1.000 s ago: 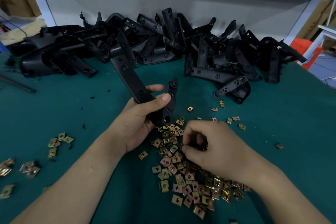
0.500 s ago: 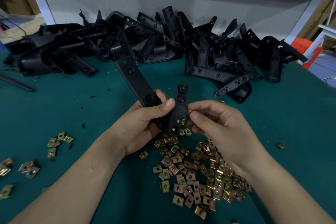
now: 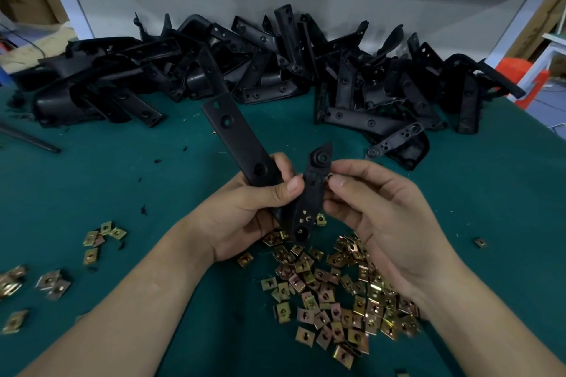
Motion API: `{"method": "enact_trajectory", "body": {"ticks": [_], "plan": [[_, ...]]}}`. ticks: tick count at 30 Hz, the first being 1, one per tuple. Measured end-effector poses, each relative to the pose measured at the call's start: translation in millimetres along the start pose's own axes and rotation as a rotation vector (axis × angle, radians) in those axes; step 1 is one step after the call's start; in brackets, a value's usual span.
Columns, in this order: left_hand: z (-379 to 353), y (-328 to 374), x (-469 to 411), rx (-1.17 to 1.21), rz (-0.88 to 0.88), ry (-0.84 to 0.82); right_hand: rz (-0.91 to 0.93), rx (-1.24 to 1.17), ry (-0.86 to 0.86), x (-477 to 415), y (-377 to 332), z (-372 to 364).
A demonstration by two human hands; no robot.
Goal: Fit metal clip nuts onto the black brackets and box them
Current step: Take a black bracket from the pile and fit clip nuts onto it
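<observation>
**Bench stock: one bracket in hand, loose parts on desk**

- Bracket (image 3: 242,144), black, angled, two arms. Held above the middle of the desk (image 3: 477,193), over the heap of nuts. The long flat arm points toward the far left corner. The shorter arm stands nearly upright, and metal glints low on it.
- Left hand (image 3: 245,217): fingers wrapped round the bend of the bracket, thumb pressed across its front.
- Right hand (image 3: 386,220): thumb and forefinger pinch the right edge of the shorter arm. I cannot tell whether a nut sits between them.
- Clip nuts (image 3: 337,288): brass-coloured squares, a loose heap by the near edge, below both hands.
- Smaller scatters of nuts (image 3: 104,236) toward the left edge.
- A single nut (image 3: 480,242) toward the right edge.
- Pile of brackets (image 3: 275,70): black, tangled, along the far edge.
</observation>
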State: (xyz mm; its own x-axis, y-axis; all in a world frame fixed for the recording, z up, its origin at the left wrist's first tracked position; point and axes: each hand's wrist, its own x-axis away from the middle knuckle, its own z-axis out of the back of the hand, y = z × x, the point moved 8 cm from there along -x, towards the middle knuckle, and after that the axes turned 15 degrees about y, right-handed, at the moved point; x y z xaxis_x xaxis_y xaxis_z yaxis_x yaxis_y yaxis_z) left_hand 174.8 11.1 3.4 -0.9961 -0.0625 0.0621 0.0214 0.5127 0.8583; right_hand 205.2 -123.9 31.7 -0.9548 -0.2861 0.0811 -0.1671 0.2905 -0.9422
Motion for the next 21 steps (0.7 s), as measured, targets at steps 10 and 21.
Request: {"method": "enact_trajectory", "body": {"ticks": [10, 21], "plan": [[0.6, -1.4, -0.4, 0.000, 0.010, -0.025, 0.016, 0.017, -0.052, 2.2, -3.7, -2.9], [-4.1, -0.6, 1.7, 0.048, 0.002, -0.071, 0.016, 0.124, -0.117, 2.3, -5.5, -0.7]]}}
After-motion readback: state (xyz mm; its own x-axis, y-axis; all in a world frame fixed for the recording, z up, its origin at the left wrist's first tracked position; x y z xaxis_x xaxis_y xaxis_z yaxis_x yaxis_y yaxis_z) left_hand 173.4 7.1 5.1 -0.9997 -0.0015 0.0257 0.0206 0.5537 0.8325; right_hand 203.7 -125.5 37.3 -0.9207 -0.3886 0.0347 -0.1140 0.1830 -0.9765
